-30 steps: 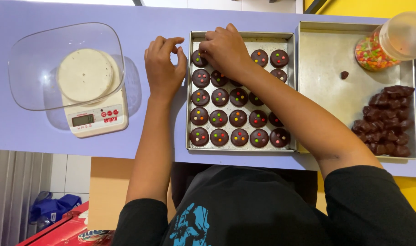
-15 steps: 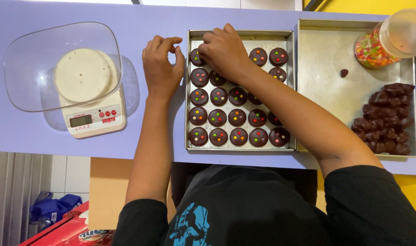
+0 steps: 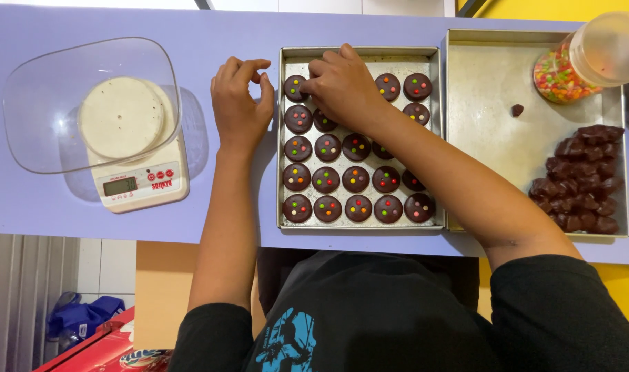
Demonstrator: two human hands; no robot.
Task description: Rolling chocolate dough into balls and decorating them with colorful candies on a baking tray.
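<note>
A metal tray (image 3: 360, 224) holds rows of round chocolate-coated cookies (image 3: 356, 178) dotted with small coloured candies. My right hand (image 3: 342, 86) reaches across the tray's far left part, fingertips pinched over the top-left cookie (image 3: 295, 87); I cannot tell whether a candy is between them. My left hand (image 3: 240, 103) rests on the purple table just left of the tray, fingers curled, possibly cupping small candies that I cannot see.
A second metal tray (image 3: 493, 124) on the right holds a pile of plain chocolate pieces (image 3: 582, 179), one loose piece (image 3: 517, 109) and a plastic jar of coloured candies (image 3: 583, 62). A white kitchen scale with a clear bowl (image 3: 107, 117) stands at the left.
My right hand's fingertips shifted slightly left and down onto the top-left cookie. My left hand stayed almost still beside the tray.
</note>
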